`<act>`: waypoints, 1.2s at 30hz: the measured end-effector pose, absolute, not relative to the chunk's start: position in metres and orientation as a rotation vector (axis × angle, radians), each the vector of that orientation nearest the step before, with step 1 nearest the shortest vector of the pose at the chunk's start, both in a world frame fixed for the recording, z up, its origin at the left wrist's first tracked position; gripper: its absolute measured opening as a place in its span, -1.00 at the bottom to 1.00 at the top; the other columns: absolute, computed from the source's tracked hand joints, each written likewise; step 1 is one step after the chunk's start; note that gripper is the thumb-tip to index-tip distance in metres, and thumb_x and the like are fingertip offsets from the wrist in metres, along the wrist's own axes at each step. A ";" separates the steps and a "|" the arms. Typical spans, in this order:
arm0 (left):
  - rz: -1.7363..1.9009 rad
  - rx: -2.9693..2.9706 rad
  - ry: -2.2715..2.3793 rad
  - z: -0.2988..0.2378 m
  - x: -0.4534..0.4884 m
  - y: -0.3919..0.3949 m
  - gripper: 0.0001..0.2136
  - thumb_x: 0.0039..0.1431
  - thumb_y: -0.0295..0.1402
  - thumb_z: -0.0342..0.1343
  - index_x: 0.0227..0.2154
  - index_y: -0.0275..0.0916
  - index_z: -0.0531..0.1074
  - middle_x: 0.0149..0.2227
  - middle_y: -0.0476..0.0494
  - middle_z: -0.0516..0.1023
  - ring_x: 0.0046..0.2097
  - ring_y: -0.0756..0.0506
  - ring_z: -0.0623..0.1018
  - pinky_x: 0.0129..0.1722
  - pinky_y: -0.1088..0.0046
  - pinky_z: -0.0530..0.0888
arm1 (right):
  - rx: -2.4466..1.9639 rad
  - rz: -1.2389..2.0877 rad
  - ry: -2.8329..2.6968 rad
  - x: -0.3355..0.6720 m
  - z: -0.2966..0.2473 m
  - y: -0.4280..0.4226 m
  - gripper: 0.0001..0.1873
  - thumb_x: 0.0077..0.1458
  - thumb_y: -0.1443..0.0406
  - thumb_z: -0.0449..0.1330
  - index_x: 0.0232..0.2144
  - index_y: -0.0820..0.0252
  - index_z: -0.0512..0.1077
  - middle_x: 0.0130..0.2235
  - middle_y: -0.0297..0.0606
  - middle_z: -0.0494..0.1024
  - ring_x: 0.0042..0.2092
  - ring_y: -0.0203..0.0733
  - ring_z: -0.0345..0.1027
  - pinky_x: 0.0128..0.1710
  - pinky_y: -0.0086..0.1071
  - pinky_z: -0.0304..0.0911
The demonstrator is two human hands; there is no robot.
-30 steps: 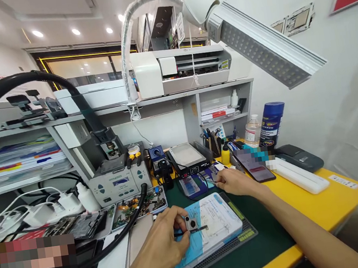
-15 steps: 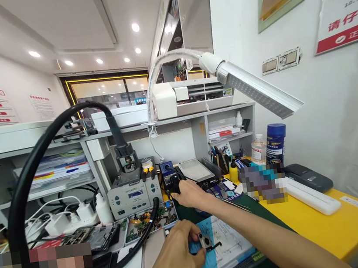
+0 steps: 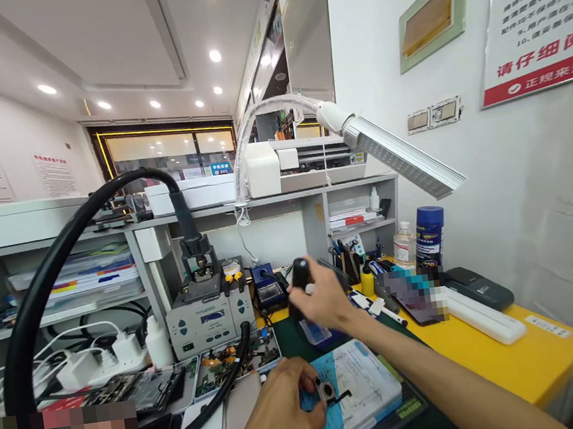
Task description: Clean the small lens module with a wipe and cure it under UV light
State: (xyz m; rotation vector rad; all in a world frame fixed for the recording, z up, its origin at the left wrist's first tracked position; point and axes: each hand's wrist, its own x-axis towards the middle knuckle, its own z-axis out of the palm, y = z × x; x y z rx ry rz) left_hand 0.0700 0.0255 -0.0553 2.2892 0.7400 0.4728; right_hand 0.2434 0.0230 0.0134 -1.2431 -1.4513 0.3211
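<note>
L hand (image 3: 286, 411) pinches small camera module (image 3: 324, 390) just above blue pad (image 3: 363, 373); R hand (image 3: 322, 302), behind pad, fist-grips black tool handle (image 3: 299, 272), prob. a soldering iron. Risk: tip swinging in could singe flex or fingers; a loose pinch drops the module.

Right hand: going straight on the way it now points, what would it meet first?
The right hand, gripping a black tool, points left and back: likely the small blue stand first. Depth is unclear; it might pass above it.
</note>
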 end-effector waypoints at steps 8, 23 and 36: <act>0.467 2.252 0.766 -0.058 0.075 0.027 -0.86 0.11 -0.36 0.09 -0.24 -0.18 0.40 -0.29 -0.04 0.48 -0.20 -0.11 0.47 -0.26 0.40 0.34 | -0.922 0.989 -1.040 0.273 0.029 -0.008 -0.63 0.12 0.00 0.02 -0.47 0.16 0.28 -0.61 -0.47 0.18 -0.63 -0.35 0.04 -0.53 -0.36 0.24; 0.521 2.393 0.813 -0.083 0.078 0.035 -0.78 0.22 -0.27 0.05 -0.08 -0.07 0.38 -0.28 -0.03 0.46 -0.26 -0.10 0.45 -0.25 0.33 0.34 | -0.672 1.205 -0.867 0.266 0.001 -0.012 -0.53 0.04 0.07 -0.12 -0.76 0.15 0.26 -0.75 -0.34 0.12 -0.70 -0.29 0.00 -0.63 -0.34 0.06; 0.483 2.216 1.068 -0.076 0.087 0.022 -0.88 0.18 -0.31 0.02 -0.24 -0.10 0.40 -0.34 -0.04 0.38 -0.31 -0.10 0.39 -0.30 0.36 0.34 | -0.927 0.841 -0.952 0.249 -0.013 -0.031 -0.60 0.14 0.19 0.28 -0.67 0.08 0.29 -0.71 -0.44 0.29 -0.66 -0.30 0.15 -0.62 -0.33 0.12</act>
